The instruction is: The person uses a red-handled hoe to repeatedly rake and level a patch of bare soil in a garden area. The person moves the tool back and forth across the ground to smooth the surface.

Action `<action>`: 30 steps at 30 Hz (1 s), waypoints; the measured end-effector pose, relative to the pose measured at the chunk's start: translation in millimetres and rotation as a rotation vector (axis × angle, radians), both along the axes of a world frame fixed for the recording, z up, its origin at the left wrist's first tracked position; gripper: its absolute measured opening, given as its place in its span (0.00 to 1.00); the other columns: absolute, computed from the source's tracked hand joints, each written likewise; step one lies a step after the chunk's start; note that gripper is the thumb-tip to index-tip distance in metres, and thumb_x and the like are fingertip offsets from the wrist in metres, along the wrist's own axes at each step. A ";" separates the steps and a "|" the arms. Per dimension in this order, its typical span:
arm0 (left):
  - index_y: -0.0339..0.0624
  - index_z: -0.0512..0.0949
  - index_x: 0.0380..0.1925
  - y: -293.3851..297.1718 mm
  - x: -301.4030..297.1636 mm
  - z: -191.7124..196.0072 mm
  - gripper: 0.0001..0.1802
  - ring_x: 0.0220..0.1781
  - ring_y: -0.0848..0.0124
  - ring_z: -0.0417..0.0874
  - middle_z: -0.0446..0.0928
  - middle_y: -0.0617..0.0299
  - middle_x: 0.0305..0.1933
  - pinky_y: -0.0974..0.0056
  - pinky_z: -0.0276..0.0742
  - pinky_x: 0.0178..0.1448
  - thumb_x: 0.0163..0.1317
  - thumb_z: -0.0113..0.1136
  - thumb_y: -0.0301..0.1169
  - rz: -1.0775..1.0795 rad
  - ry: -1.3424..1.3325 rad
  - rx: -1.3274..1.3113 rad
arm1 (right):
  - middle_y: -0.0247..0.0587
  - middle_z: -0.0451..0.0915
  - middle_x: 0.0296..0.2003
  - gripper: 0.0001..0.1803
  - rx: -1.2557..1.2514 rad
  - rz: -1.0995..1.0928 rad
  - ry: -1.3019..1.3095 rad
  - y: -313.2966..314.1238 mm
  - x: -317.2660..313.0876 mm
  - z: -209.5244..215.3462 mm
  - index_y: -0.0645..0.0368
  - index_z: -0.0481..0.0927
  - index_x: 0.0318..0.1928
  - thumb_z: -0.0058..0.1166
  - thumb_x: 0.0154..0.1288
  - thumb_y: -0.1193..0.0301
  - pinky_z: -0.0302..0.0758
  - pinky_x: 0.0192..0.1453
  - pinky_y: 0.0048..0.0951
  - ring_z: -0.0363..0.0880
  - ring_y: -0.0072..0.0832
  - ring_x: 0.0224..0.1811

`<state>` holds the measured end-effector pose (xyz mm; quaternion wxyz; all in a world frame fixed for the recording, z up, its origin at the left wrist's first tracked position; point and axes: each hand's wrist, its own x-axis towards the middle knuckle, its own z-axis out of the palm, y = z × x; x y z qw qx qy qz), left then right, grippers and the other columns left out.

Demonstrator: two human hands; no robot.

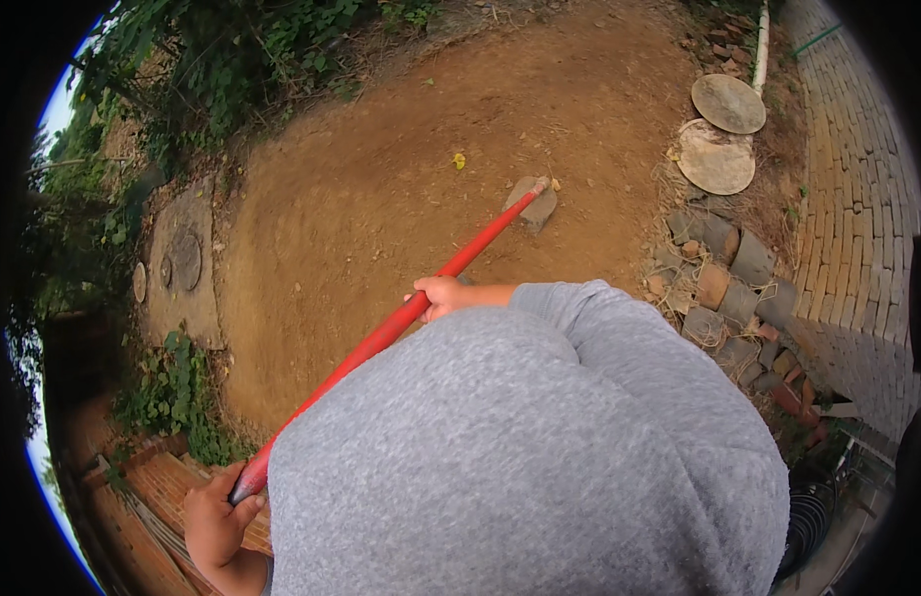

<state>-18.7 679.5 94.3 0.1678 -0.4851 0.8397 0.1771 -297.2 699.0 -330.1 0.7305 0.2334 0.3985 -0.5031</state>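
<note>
A long-handled hoe with a red pole (485, 238) slants across the view from lower left to upper right. Its grey metal blade (535, 212) rests against the bare soil (381, 189) ahead of me. Near the dark butt end of the pole, at the lower left, my left hand (217, 521) is closed around it. My right hand (442, 296) grips the pole farther up, around its middle. My grey-sleeved arm and torso cover much of the lower picture and hide part of the ground.
Leafy bushes (252, 60) line the far left. On the right are two round pale slabs (718, 159), a heap of roof tiles and broken bricks (733, 288), a white pipe (762, 45) and a brick wall (857, 199). A small yellow leaf (459, 160) lies on the soil.
</note>
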 end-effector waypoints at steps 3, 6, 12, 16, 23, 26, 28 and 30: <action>0.37 0.81 0.44 -14.7 -1.6 11.4 0.25 0.31 0.52 0.84 0.80 0.46 0.29 0.60 0.77 0.37 0.42 0.72 0.29 -0.001 -0.056 0.015 | 0.50 0.74 0.44 0.12 -0.027 0.036 -0.119 -5.6 4.8 -9.5 0.57 0.62 0.49 0.46 0.70 0.71 0.76 0.50 0.56 0.76 0.41 0.47; 0.37 0.81 0.44 -22.9 2.3 2.5 0.25 0.30 0.54 0.84 0.80 0.46 0.29 0.61 0.78 0.37 0.41 0.72 0.28 0.051 0.066 0.093 | 0.50 0.73 0.45 0.12 -0.006 -0.053 -0.050 -10.2 -2.6 -3.8 0.58 0.62 0.50 0.46 0.70 0.72 0.77 0.50 0.55 0.76 0.42 0.47; 0.37 0.81 0.44 -44.5 1.4 -48.4 0.22 0.31 0.52 0.83 0.80 0.45 0.31 0.61 0.77 0.38 0.45 0.69 0.28 0.041 0.211 0.074 | 0.49 0.72 0.42 0.12 -0.027 -0.298 0.063 -13.9 -46.4 20.9 0.59 0.61 0.50 0.46 0.70 0.73 0.79 0.47 0.53 0.77 0.40 0.44; 0.41 0.81 0.45 -63.1 -23.6 -85.0 0.21 0.34 0.48 0.82 0.80 0.44 0.33 0.59 0.77 0.38 0.48 0.67 0.30 0.039 0.232 0.058 | 0.44 0.70 0.37 0.14 0.075 -0.424 0.193 -25.3 -93.8 14.6 0.60 0.61 0.51 0.47 0.70 0.73 0.80 0.45 0.51 0.76 0.37 0.35; 0.43 0.81 0.44 -98.5 -54.4 -70.8 0.22 0.33 0.47 0.81 0.79 0.46 0.31 0.54 0.76 0.37 0.45 0.68 0.31 -0.212 0.150 -0.015 | 0.46 0.69 0.37 0.14 0.214 -0.523 0.043 -33.8 -91.1 -14.9 0.59 0.60 0.52 0.45 0.69 0.74 0.79 0.46 0.48 0.75 0.37 0.36; 0.42 0.82 0.43 -110.3 -48.2 -50.6 0.24 0.32 0.47 0.80 0.78 0.46 0.30 0.55 0.76 0.36 0.41 0.70 0.30 -0.231 0.102 -0.020 | 0.47 0.68 0.42 0.17 0.160 -0.492 -0.087 -29.0 -68.5 -17.4 0.58 0.60 0.54 0.46 0.67 0.75 0.78 0.47 0.55 0.75 0.41 0.42; 0.41 0.82 0.43 -115.9 -45.2 -48.2 0.24 0.31 0.47 0.80 0.78 0.45 0.29 0.55 0.75 0.36 0.40 0.70 0.28 -0.269 0.080 -0.046 | 0.47 0.67 0.42 0.16 0.157 -0.486 -0.092 -28.1 -64.0 -14.7 0.57 0.60 0.52 0.46 0.67 0.75 0.78 0.47 0.55 0.74 0.40 0.41; 0.41 0.82 0.42 -119.5 -43.2 -51.5 0.23 0.31 0.47 0.80 0.78 0.45 0.29 0.56 0.76 0.35 0.40 0.70 0.28 -0.223 0.131 -0.009 | 0.47 0.68 0.42 0.15 0.148 -0.477 -0.080 -27.6 -64.1 -10.7 0.56 0.60 0.52 0.46 0.67 0.75 0.78 0.47 0.55 0.74 0.40 0.41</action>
